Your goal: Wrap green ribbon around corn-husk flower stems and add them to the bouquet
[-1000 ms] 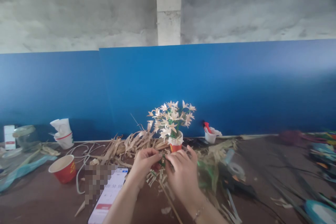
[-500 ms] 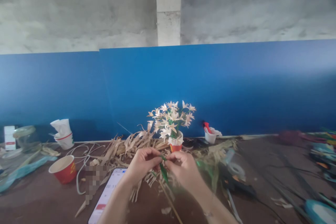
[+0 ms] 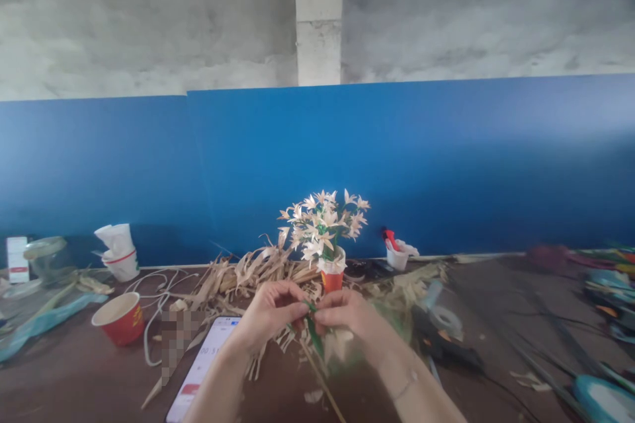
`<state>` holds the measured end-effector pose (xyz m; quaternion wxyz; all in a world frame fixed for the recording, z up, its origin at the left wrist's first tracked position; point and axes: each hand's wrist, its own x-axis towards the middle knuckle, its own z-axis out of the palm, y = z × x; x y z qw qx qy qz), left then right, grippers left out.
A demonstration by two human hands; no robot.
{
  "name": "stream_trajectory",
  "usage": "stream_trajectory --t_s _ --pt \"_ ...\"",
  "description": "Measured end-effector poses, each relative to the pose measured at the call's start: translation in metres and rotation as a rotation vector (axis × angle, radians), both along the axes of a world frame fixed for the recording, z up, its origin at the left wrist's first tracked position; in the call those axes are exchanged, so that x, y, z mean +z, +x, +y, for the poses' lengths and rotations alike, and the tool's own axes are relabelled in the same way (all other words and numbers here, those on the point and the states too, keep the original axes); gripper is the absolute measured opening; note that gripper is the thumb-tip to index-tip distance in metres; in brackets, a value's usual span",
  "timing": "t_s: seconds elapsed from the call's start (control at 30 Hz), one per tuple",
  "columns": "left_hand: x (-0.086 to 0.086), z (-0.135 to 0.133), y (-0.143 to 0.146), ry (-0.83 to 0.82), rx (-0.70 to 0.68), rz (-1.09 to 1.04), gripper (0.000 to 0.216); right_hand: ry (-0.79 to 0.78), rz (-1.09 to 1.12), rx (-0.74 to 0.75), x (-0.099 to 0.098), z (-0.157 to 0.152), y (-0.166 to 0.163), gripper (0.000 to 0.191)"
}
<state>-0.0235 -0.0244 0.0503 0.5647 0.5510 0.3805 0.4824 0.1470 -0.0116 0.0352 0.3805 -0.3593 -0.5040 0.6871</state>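
Observation:
My left hand (image 3: 278, 312) and my right hand (image 3: 347, 318) meet over the middle of the table, fingertips almost touching. Both pinch a narrow green leaf-like strip (image 3: 314, 338), whose free end hangs down between them. A blurred pale petal-like shape (image 3: 341, 344) shows below my right hand; whether the fingers hold it I cannot tell. Just behind the hands stands a red and white paper cup (image 3: 333, 277) with a bunch of pale, star-shaped artificial flowers (image 3: 325, 221) on green stems. A thin tan stick (image 3: 321, 380) lies below the fingers.
Dry husks (image 3: 262, 268) are heaped behind my hands. A phone (image 3: 203, 367) lies by my left forearm, a red paper cup (image 3: 119, 320) and white cable (image 3: 159, 304) farther left. Clear tape (image 3: 446, 322) and a black glue-gun-like tool (image 3: 449, 347) lie right. A blue panel (image 3: 307, 158) closes the back.
The right wrist has turned a little and its forearm shifted right. A pale petal-like shape now shows under the right hand. Both hands stay at the green strip.

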Motion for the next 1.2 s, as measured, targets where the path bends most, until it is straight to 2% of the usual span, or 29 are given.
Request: stream_trajectory --t_s 0.17,0.33,0.57,0.7,0.9,1.07,1.2 --pt "-0.002 -0.001 0.0 -0.007 -0.046 -0.016 0.028 -0.074 0.056 0.079 0.001 0.001 0.0 0.012" --pt "-0.006 0.0 -0.002 0.02 -0.036 -0.018 0.025 -0.023 0.036 0.093 0.002 0.0 0.001 0.013" --pt "-0.007 0.002 -0.004 0.033 0.036 -0.003 0.023 -0.081 0.06 -0.053 0.0 0.0 0.001 0.018" --pt "-0.007 0.002 -0.004 -0.002 0.043 -0.04 0.025 -0.104 0.059 -0.063 0.0 0.0 0.002 0.019" --pt "-0.006 0.001 -0.004 -0.012 0.028 -0.041 0.024 -0.011 0.046 0.125 -0.002 0.002 0.004 0.022" --pt "-0.006 0.001 -0.004 -0.008 0.014 -0.015 0.025 0.012 0.0 0.09 -0.007 0.005 0.003 0.026" --pt "-0.006 0.002 -0.003 0.013 0.031 0.021 0.024 0.126 -0.057 0.004 -0.007 0.004 0.0 0.022"
